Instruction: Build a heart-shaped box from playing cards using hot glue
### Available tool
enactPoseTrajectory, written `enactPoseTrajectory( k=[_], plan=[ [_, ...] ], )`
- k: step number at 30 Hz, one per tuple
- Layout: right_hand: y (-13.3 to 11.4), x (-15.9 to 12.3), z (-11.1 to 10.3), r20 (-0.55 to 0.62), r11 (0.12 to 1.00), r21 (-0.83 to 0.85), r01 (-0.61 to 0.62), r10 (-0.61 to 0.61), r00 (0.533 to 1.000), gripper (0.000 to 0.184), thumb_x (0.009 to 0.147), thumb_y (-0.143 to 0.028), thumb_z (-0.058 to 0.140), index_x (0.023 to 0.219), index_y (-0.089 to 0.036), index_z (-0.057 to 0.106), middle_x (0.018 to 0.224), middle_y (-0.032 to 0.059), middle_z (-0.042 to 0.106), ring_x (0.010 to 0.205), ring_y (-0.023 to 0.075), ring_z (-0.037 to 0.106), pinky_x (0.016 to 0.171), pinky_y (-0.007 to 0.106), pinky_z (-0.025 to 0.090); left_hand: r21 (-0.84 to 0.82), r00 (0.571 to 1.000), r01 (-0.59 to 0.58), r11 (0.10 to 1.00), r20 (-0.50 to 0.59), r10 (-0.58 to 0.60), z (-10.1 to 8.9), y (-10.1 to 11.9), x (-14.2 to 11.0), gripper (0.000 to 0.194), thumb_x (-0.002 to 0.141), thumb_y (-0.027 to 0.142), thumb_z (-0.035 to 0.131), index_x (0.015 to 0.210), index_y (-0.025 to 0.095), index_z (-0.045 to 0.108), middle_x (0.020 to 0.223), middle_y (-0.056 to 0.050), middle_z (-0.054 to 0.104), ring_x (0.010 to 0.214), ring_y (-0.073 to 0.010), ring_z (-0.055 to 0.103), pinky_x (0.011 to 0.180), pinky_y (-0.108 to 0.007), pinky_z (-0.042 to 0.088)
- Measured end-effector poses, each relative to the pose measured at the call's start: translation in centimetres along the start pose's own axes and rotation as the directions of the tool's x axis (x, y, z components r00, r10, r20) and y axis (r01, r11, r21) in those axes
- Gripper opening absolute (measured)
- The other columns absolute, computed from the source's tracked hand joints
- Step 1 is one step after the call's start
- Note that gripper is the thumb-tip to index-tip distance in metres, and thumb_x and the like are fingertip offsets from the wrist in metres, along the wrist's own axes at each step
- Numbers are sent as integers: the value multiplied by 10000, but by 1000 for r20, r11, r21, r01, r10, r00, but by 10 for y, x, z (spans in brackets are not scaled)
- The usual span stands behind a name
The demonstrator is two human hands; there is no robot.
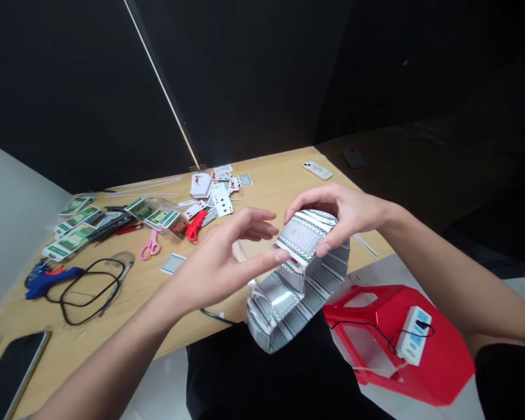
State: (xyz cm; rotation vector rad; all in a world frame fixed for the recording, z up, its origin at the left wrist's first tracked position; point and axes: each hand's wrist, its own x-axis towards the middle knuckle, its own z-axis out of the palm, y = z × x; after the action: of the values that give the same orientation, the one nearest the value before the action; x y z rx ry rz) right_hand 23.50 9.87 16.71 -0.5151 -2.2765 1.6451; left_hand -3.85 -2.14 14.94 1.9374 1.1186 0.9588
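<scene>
A curved model built from playing cards (284, 291), grey and white with patterned card backs, is held tilted above my lap near the table edge. My right hand (332, 219) grips its upper end, thumb on the near face and fingers over the far side. Beside its left side is my left hand (231, 254), fingers stretched out and apart, with the thumb tip at or very near the model's edge; whether it touches I cannot tell. Loose playing cards (222, 200) and a card stack (200, 184) lie behind on the table.
On the wooden table (262, 175) lie a blue glue gun (55, 283) with a black cord, pink scissors (151, 245), a red tool (196, 226), packaged card decks (74, 239) and phones (15, 373) (318, 170). A red stool (441, 361) bearing a power strip (415, 335) stands at right.
</scene>
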Motion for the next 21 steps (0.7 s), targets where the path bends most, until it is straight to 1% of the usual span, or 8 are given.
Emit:
enactPoseTrajectory(
  k=[2, 4, 6, 8, 10, 15, 18, 21],
  plan=[
    [5, 4, -5, 85, 998, 65, -14, 8, 996, 632, 648, -330, 1069, 1195, -193, 783, 1101, 37, 800, 964, 182, 741, 830, 280, 611, 50, 987, -162, 986, 6, 162, -9, -4, 4, 522, 942, 468, 885, 1384, 254, 708, 1364, -97, 760, 1277, -259, 720, 1061, -426, 613],
    [11, 11, -8, 168, 990, 137, -20, -4, 986, 635, 641, -333, 1075, 1188, -184, 790, 1103, 40, 811, 964, 177, 752, 834, 267, 615, 111, 948, -317, 942, 47, 314, -14, -7, 11, 560, 904, 437, 929, 1396, 271, 721, 1429, -96, 727, 1355, -267, 674, 1125, -426, 574],
    [16, 19, -9, 243, 981, 190, -28, -19, 970, 624, 638, -341, 1076, 1169, -171, 795, 1085, 40, 820, 938, 170, 760, 811, 251, 616, 133, 910, -413, 901, 106, 402, -14, -9, 17, 594, 889, 432, 941, 1419, 282, 719, 1445, -94, 720, 1350, -260, 679, 1143, -418, 558],
    [19, 28, -8, 311, 978, 203, -50, -16, 950, 617, 638, -349, 1075, 1153, -157, 796, 1046, 35, 823, 898, 162, 760, 779, 239, 614, 143, 890, -451, 881, 142, 433, -12, -9, 22, 586, 895, 439, 930, 1419, 278, 724, 1389, -87, 748, 1276, -244, 711, 1097, -393, 572],
    [20, 34, -6, 357, 981, 183, -63, -7, 934, 621, 631, -362, 1078, 1141, -148, 796, 1016, 30, 820, 878, 161, 757, 769, 236, 614, 171, 884, -463, 870, 159, 439, -11, -10, 24, 592, 891, 456, 925, 1417, 270, 728, 1314, -79, 773, 1208, -237, 725, 1037, -375, 582],
    [19, 42, -1, 400, 991, 115, -65, 14, 916, 621, 634, -411, 1077, 1121, -145, 797, 989, 26, 811, 868, 164, 753, 752, 235, 600, 250, 885, -463, 850, 176, 430, -11, -9, 20, 576, 882, 483, 928, 1372, 242, 746, 1238, -85, 781, 1149, -246, 727, 998, -379, 580],
    [19, 43, 0, 419, 992, 102, -70, 21, 908, 608, 646, -423, 1070, 1115, -151, 796, 973, 19, 813, 852, 161, 751, 745, 238, 597, 302, 873, -488, 819, 186, 451, -11, -7, 16, 521, 910, 490, 905, 1332, 224, 751, 1203, -93, 787, 1118, -253, 725, 981, -387, 584],
    [19, 43, 2, 437, 992, 98, -84, 33, 899, 616, 640, -416, 1075, 1128, -160, 800, 991, 19, 821, 874, 166, 760, 774, 246, 604, 359, 862, -506, 784, 213, 459, -10, -7, 14, 476, 952, 497, 862, 1323, 223, 744, 1216, -111, 793, 1112, -271, 727, 982, -418, 589]
  ],
)
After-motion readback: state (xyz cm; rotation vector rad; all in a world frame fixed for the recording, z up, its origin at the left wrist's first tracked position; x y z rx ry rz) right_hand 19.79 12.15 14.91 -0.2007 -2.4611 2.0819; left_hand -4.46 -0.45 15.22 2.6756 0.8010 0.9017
